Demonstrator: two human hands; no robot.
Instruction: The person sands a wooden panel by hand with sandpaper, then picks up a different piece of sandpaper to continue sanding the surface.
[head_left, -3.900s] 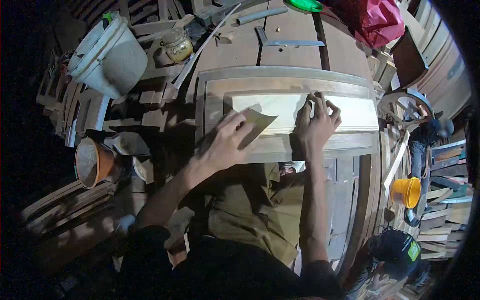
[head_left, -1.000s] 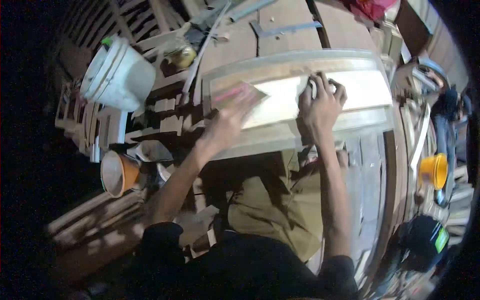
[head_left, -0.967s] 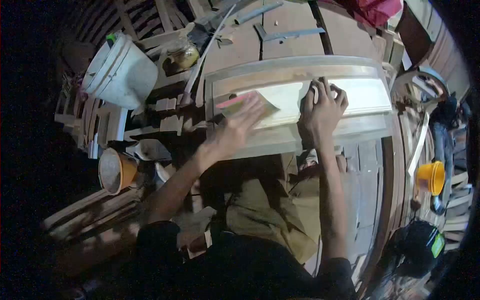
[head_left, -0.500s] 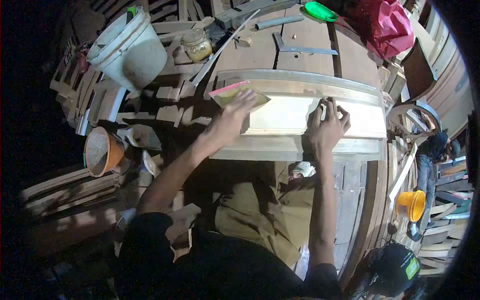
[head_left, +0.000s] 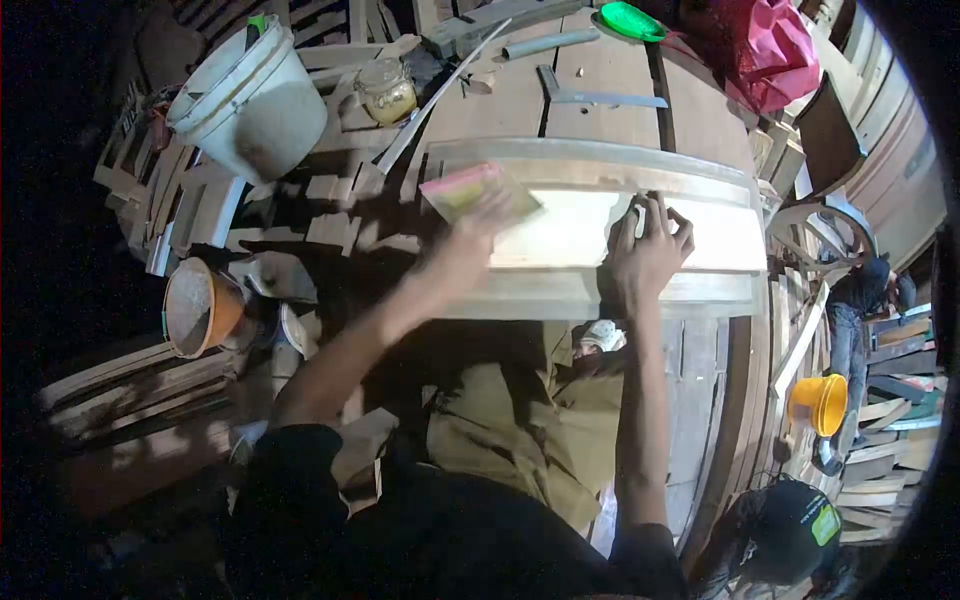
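A framed wooden panel (head_left: pixel 565 228), brightly lit in its middle, lies across the bench in front of me. My left hand (head_left: pixel 484 212) presses a flat yellowish sheet with a pink edge (head_left: pixel 455 190) against the panel's left end. Motion smears those fingers, and the sheet's exact kind cannot be made out. My right hand (head_left: pixel 647 250) rests on the right half of the panel, fingers bent and apart, their tips near the far inner moulding. It shows no clear object in its grasp.
Beyond the panel lie a metal square (head_left: pixel 605 99), a grey tube (head_left: pixel 552 43) and a green dish (head_left: pixel 632 21). A white bucket (head_left: pixel 262 110), a glass jar (head_left: pixel 386 92) and an orange bucket (head_left: pixel 215 308) stand left. Another person's cap (head_left: pixel 795 530) shows at lower right.
My left hand and the sheet have shifted slightly, and the sheet's face has turned more into view. My right hand stays at the same part of the panel. The whole view has drifted a little.
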